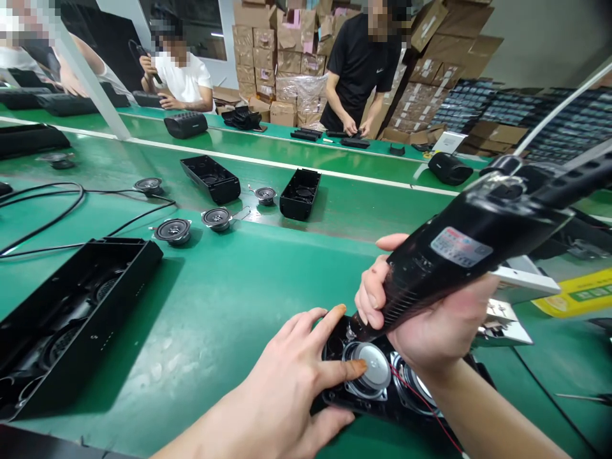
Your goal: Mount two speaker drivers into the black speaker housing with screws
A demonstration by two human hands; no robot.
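Observation:
My right hand [430,319] is wrapped round a black electric screwdriver [430,255], whose tip points down at the corner of a speaker driver [370,368]. That driver sits magnet side up in a black speaker housing [335,398], beside a second driver [414,382] with red wires. My left hand [296,376] spans the left end of the housing and grips it. One fingertip presses on the magnet of the first driver, another touches the far edge, and the thumb lies at the near side. My right wrist partly hides the second driver.
A larger open black case [81,325] stands at left. Loose speaker drivers [173,231] and smaller open housings [300,193] lie ahead on the green bench. A white box of screws [504,322] stands at right, near a yellow package [578,293]. Co-workers [358,70] are across the bench.

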